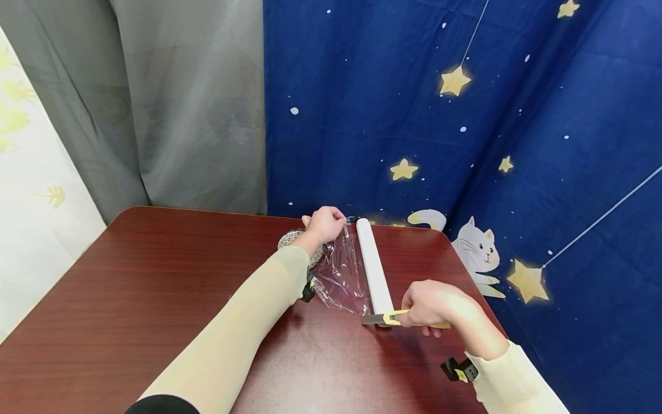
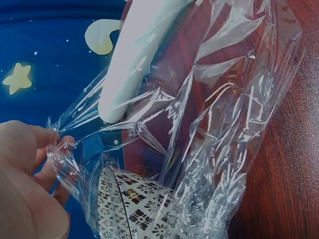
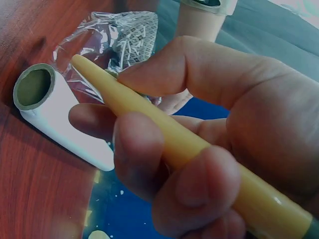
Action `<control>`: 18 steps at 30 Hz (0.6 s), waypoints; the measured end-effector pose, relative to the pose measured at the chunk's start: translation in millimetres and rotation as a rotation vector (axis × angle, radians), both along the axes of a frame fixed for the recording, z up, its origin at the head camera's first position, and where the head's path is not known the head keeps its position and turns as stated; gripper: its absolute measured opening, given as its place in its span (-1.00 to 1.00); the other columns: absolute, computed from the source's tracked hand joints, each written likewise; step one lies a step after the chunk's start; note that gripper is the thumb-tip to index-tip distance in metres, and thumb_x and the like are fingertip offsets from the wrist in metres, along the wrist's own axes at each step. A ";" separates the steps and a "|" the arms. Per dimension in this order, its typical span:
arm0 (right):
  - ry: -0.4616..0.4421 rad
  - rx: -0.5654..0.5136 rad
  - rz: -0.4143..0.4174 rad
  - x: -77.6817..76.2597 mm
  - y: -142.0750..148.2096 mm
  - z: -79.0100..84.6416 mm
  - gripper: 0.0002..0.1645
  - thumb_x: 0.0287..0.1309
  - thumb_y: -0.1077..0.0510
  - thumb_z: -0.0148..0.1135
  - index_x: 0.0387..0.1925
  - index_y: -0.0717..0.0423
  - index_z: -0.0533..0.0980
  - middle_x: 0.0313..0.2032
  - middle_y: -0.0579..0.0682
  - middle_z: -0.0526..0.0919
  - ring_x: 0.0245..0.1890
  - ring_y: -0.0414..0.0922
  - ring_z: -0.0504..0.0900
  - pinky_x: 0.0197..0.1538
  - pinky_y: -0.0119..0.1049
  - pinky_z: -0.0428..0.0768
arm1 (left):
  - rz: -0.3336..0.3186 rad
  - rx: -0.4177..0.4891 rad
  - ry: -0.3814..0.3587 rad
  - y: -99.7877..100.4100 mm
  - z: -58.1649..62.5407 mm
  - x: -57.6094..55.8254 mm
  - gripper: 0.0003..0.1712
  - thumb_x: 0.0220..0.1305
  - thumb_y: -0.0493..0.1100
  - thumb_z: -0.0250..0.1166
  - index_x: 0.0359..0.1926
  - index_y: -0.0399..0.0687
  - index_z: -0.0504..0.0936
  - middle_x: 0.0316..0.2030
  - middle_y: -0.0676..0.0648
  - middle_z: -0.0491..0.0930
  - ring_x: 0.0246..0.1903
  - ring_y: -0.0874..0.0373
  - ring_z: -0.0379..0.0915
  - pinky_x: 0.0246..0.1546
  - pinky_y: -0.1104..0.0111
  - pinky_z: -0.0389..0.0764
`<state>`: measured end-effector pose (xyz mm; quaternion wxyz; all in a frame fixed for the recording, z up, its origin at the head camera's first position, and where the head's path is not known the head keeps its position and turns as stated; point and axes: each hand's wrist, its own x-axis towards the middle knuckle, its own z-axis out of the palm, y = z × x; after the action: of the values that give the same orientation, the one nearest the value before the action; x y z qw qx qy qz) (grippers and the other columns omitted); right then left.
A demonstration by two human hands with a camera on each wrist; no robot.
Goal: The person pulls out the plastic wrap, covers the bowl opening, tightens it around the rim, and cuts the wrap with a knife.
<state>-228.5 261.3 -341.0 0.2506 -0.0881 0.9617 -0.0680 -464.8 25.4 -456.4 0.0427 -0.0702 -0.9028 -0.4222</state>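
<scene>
My left hand pinches an edge of a clear plastic wrap sheet near the table's far edge. In the left wrist view the crinkled film lies over a bowl with a dark floral pattern on white. Right of the film is a white roll, its hollow cardboard end facing the right wrist camera. My right hand grips a yellow utility knife, fingers wrapped around the handle. Its blade points left, overlapping the near end of the roll in the head view.
The reddish-brown wooden table extends to the left and front. Behind it hang a grey curtain and a blue curtain with stars and a white cat. Black cameras sit at both wrists.
</scene>
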 end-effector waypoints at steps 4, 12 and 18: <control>0.003 -0.027 -0.013 1.4 1.4 1.1 -0.82 0.26 0.08 0.48 -0.48 -0.15 0.69 -0.67 -0.04 0.69 -0.78 -0.17 0.57 -0.47 -0.22 0.56 | -0.015 -0.008 -0.027 -3.2 30.3 34.4 -0.72 0.50 0.07 0.31 -0.07 0.06 0.87 -0.08 0.00 0.87 0.11 -0.09 0.69 0.37 -0.16 0.10; 0.036 -0.097 -0.023 1.1 2.0 -6.2 -0.87 0.25 0.08 0.52 -0.41 -0.17 0.71 -0.66 -0.03 0.68 -0.77 -0.15 0.58 -0.49 -0.23 0.59 | -0.050 -0.028 -0.031 -17.7 36.2 47.1 -0.55 0.56 0.15 0.22 0.14 -0.02 0.80 0.09 -0.06 0.83 0.29 -0.10 0.60 0.51 -0.25 0.05; 0.078 -0.148 -0.040 -4.4 2.5 -12.6 -0.89 0.30 0.07 0.50 -0.37 -0.15 0.72 -0.65 -0.04 0.67 -0.75 -0.15 0.59 -0.46 -0.22 0.60 | -0.077 -0.020 -0.020 -44.5 37.1 47.7 -0.57 0.58 0.15 0.23 0.14 -0.02 0.78 0.13 -0.10 0.80 0.31 -0.11 0.58 0.52 -0.25 0.05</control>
<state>-232.9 263.9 -353.6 0.2044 -0.0897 0.9646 -0.1405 -417.2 -19.1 -419.3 0.0168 -0.1010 -0.9041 -0.4150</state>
